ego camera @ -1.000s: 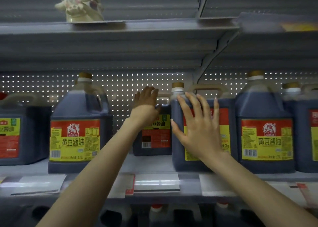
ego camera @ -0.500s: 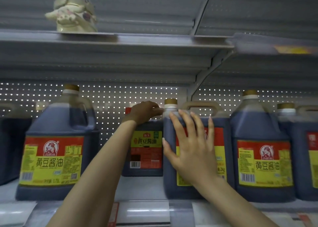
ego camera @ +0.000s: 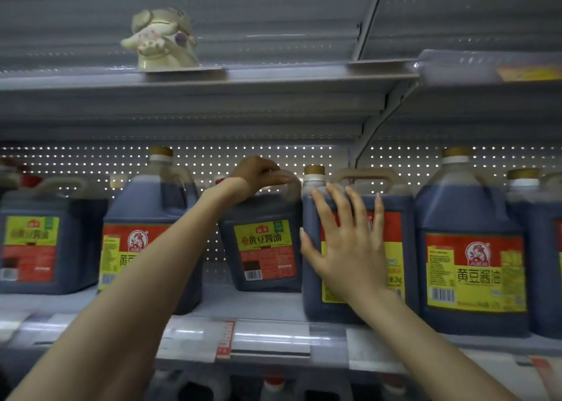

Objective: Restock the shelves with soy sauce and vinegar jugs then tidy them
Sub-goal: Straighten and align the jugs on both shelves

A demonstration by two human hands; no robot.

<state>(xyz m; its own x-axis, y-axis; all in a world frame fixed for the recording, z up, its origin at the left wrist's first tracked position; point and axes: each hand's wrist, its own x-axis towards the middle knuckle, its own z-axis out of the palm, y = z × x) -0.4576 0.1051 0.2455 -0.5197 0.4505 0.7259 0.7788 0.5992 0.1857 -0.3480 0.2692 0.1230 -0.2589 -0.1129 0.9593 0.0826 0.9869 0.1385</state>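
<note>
Looking at a store shelf [ego camera: 273,306] lined with dark soy sauce jugs. Got the left hand [ego camera: 255,172] reaching toward the back, fingers curled over the clear top handle of a squat jug [ego camera: 264,248] with a yellow-green and red label, sitting further back than its neighbours, close to the pegboard panel [ego camera: 258,154]. Got the right hand [ego camera: 346,248] laid flat on the front of the square jug [ego camera: 398,248] just right of it, fingers straight and spread wide across the red and yellow label, thumb at the left corner, gripping nothing. Upright at the shelf's front edge, gold cap on top.

Also seeing a taller jug [ego camera: 146,218] partly behind the left forearm, another squat one at far left [ego camera: 36,242], and a tall jug on the right [ego camera: 471,263]. Spotted a pale cartoon figurine [ego camera: 164,40] on the upper shelf [ego camera: 273,75]. Price strip [ego camera: 267,339] along the front edge, too blurry to read.
</note>
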